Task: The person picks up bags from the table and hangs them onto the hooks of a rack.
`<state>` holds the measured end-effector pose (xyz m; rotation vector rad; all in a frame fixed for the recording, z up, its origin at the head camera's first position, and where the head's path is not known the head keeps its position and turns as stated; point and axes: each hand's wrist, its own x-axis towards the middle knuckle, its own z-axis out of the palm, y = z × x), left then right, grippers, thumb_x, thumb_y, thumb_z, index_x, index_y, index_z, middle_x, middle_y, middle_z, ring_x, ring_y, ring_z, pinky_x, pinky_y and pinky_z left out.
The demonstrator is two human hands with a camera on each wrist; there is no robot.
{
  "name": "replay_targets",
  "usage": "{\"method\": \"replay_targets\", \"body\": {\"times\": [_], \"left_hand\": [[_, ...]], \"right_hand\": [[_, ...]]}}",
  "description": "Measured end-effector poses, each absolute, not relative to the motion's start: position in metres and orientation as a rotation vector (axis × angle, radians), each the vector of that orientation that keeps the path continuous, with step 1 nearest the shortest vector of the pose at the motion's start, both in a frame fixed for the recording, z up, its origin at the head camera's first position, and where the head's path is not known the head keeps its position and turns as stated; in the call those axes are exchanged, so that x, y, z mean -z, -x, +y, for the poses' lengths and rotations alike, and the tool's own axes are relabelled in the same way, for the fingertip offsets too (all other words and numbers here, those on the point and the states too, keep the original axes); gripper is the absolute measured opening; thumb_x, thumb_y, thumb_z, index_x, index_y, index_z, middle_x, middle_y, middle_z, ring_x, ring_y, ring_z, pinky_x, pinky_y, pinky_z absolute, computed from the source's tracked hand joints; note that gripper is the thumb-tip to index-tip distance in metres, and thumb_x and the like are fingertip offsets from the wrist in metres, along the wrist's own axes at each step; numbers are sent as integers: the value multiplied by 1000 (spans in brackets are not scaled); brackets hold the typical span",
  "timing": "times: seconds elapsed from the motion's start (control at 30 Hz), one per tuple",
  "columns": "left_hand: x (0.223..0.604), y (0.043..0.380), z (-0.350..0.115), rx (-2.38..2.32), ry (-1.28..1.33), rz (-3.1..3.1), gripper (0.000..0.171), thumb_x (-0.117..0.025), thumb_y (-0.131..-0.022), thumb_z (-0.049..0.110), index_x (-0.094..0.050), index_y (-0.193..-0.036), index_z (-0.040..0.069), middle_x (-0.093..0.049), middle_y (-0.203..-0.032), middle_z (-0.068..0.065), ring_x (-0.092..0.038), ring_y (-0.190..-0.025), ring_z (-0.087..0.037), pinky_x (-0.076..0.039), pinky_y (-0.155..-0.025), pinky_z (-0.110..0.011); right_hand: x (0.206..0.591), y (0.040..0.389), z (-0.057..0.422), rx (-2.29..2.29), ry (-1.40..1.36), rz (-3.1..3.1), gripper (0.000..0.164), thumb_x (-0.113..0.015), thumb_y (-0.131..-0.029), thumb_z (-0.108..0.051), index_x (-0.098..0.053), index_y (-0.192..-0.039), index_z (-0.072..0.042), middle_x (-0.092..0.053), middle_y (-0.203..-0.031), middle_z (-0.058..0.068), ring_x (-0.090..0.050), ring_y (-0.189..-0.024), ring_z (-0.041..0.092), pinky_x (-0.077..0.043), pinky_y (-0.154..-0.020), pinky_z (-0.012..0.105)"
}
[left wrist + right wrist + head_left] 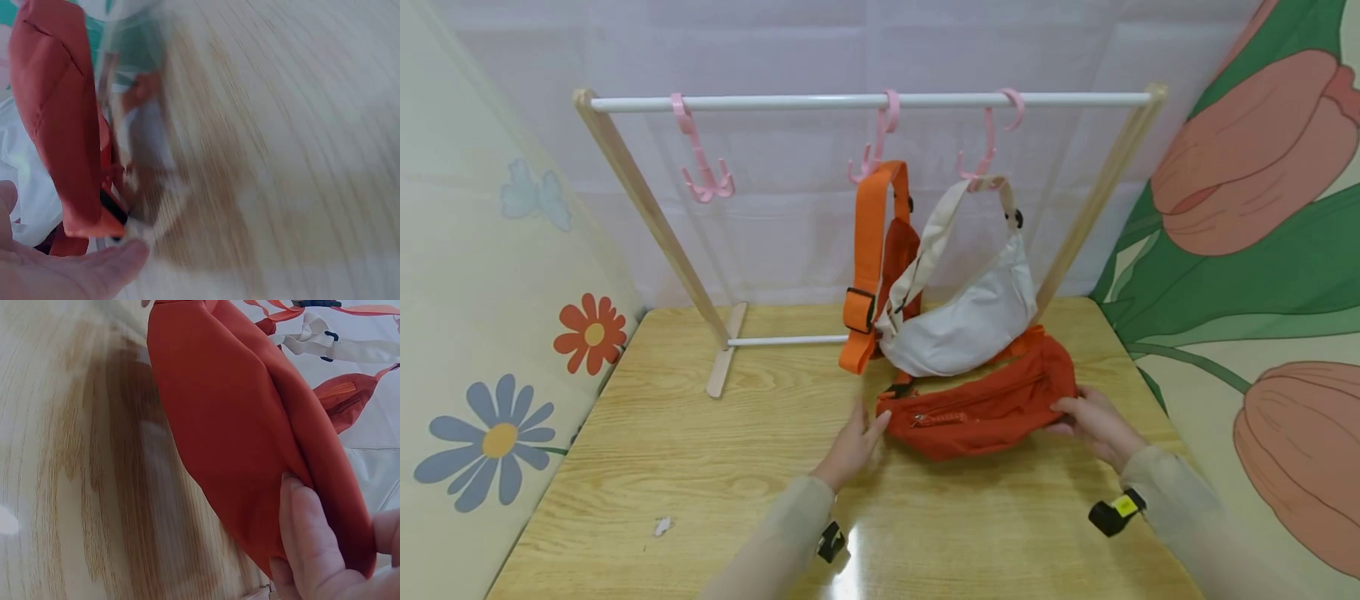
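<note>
A red waist bag (pixel 985 408) with a zipped front is held up low over the table, in front of the rack. My right hand (pixel 1093 423) grips its right end, and in the right wrist view the fingers (pixel 309 531) press into the red cloth. At the other end, my left hand (pixel 853 446) has its thumb against the bag's edge. The left wrist view shows that hand's fingers (pixel 119 265) stretched out beside the bag's end (pixel 87 219). Just behind hangs a white waist bag (pixel 962 329) on a pink hook (pixel 981 154).
An orange-strapped red bag (pixel 871 250) hangs from the middle pink hook (pixel 880 137). Further left, another pink hook (pixel 700 158) holds nothing. The rack's white rail (pixel 790 102) spans two wooden legs. A small white scrap (pixel 662 526) lies on the wooden table (pixel 625 467).
</note>
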<state>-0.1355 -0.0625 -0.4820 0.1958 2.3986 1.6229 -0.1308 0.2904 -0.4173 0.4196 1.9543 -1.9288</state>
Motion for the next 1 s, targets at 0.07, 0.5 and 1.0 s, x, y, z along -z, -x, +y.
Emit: {"method": "replay_targets", "body": {"times": [0.07,0.5,1.0], "left_hand": [[481,134,-60,-1700,-135,2303,73,-49,-107,29,-15,-149,-21,-47,-137,-44,-52,-126,-50,-41,-108,-57],[487,134,-56,-2208,336,1635,34,-53,-101,8,-42,-122,-18,-63,-76,4,-60,-63,-5,-51,-58,-17],[479,133,-61,-2183,409,1548,16,-61,-99,5,-63,-106,-8,-66,-66,2,-62,-58,-4,-53,-55,-15]], "right_hand": [[416,130,289,1923,-417,1952,73,-40,-99,2,9,-152,16,-10,-154,38,-61,-87,4,-60,-79,27],[421,127,288,1897,-368,1990,65,-42,-98,1,-5,-147,22,-36,-134,31,-65,-82,8,-60,-75,27],[427,126,287,1837,-385,2012,55,-43,-97,-2,-20,-141,22,-59,-96,4,-65,-73,10,-59,-70,27]]}}
